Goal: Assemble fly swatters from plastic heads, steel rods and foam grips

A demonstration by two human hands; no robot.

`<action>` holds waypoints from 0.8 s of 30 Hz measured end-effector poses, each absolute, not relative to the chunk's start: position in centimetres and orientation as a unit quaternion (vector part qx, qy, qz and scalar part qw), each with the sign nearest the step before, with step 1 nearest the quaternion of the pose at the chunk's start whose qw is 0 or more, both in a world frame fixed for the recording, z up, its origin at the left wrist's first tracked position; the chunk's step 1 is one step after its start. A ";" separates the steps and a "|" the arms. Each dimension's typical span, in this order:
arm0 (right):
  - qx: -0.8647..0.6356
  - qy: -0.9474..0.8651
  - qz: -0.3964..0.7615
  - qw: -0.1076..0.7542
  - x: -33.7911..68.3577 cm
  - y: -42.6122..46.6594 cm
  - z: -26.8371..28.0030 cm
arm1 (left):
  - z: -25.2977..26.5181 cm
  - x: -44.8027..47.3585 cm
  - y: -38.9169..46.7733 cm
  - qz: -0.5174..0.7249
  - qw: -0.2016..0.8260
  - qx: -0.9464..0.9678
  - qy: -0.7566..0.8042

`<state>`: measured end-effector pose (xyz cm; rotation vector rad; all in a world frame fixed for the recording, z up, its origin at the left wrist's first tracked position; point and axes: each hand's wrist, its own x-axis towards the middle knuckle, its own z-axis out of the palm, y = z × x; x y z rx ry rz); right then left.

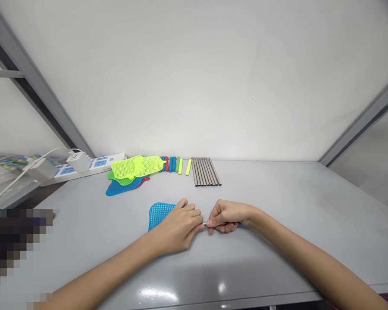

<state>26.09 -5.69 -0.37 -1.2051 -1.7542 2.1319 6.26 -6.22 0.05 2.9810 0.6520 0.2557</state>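
Low over the front middle of the table, my left hand [183, 224] is closed on a blue perforated fly swatter head [161, 213], whose mesh sticks out to the left beneath the hand. Facing it, my right hand [224, 216] pinches a metal tube [204, 224]. Only a short shiny piece of that tube shows between the two hands, which are nearly touching. A bit of blue peeks out past the right palm, probably the tube's handle end. Fingers hide the joint between head and tube.
Several metal tubes [207, 172] lie side by side at the back, beside coloured handle grips [173, 164]. Stacked yellow, green, blue and red swatter heads [136, 168] lie back left. A power strip [100, 162] with plugged-in chargers [79, 161] runs along the left. A white wall closes the back.
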 end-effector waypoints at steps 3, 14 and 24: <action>-0.402 -0.578 0.708 0.062 26.0 -5.7 -0.2 | 0.2 6.2 -6.0 0.087 0.057 0.971 0.215; -0.394 -0.584 0.707 0.058 26.0 -5.6 -0.4 | 0.7 5.4 -5.1 0.090 0.082 0.974 0.189; -0.380 -0.626 0.681 0.017 26.6 -5.2 0.0 | 1.0 4.9 -4.6 0.082 0.087 0.975 0.189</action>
